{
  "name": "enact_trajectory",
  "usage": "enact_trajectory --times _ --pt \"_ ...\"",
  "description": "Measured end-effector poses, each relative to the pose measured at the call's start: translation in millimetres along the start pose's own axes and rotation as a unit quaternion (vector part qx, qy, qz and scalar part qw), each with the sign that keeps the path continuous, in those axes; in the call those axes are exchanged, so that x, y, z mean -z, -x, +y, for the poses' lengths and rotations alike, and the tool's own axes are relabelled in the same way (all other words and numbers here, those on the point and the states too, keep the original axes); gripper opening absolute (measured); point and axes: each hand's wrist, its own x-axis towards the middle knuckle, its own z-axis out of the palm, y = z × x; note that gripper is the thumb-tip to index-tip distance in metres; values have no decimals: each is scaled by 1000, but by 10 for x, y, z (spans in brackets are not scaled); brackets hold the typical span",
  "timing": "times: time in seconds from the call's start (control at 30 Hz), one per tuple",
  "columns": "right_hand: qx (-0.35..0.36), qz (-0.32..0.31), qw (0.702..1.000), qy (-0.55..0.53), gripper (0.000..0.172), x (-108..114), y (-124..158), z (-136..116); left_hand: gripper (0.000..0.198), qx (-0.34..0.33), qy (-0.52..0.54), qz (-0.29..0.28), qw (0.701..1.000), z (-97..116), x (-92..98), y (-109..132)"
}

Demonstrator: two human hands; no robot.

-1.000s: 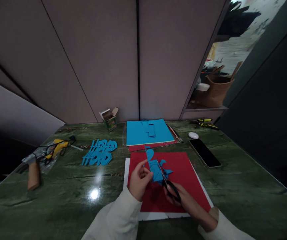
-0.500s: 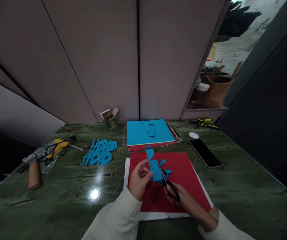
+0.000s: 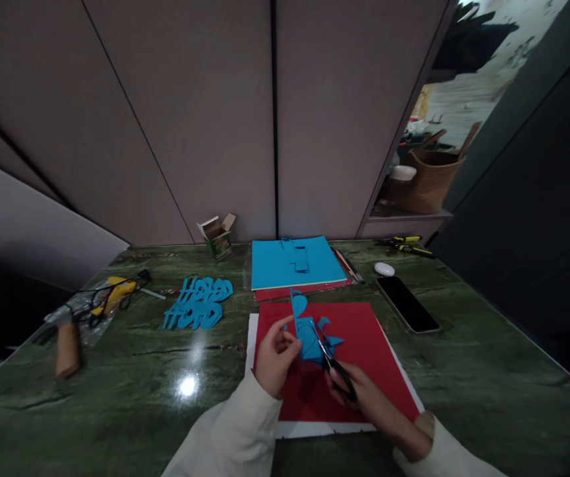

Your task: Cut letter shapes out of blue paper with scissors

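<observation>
My left hand (image 3: 275, 361) pinches a piece of blue paper (image 3: 308, 331) with cut-out shapes and holds it upright over a red sheet (image 3: 369, 338). My right hand (image 3: 364, 394) grips black-handled scissors (image 3: 337, 371) whose blades reach into the lower right side of the blue paper. Both hands are closed around what they hold. The red sheet lies on a white sheet (image 3: 251, 338) on the green marble table (image 3: 140, 391).
Blue cut-out pieces (image 3: 198, 303) lie to the left. A stack of blue and red sheets (image 3: 294, 263) sits behind. A phone (image 3: 406, 303), a white oval object (image 3: 384, 268), pliers (image 3: 406, 245), a small open box (image 3: 219, 236), a yellow tool with cables (image 3: 110, 295) and a wooden handle (image 3: 67, 348) lie around.
The scissors have worked slightly further into the blue paper, and the paper has shifted a little in my left hand. Everything else is unmoved.
</observation>
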Motion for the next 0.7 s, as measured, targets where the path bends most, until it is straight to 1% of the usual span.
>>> enact_trajectory --times 0.07,0.2,0.4,0.6,0.7 --pt "4 3 1000 9 45 6 -8 11 49 0 0 0 1000 1 1 0" --pt "20 -13 999 30 45 14 -18 24 47 -4 1 3 1000 -10 2 -7" --pt "13 -7 1000 26 44 3 10 -10 41 -7 3 12 1000 -40 18 -14" --pt "-11 12 1000 8 40 28 42 -30 42 7 -6 -5 1000 -58 34 -9" --pt "-3 1 1000 10 37 42 51 -52 42 11 -7 -8 1000 -57 39 -12"
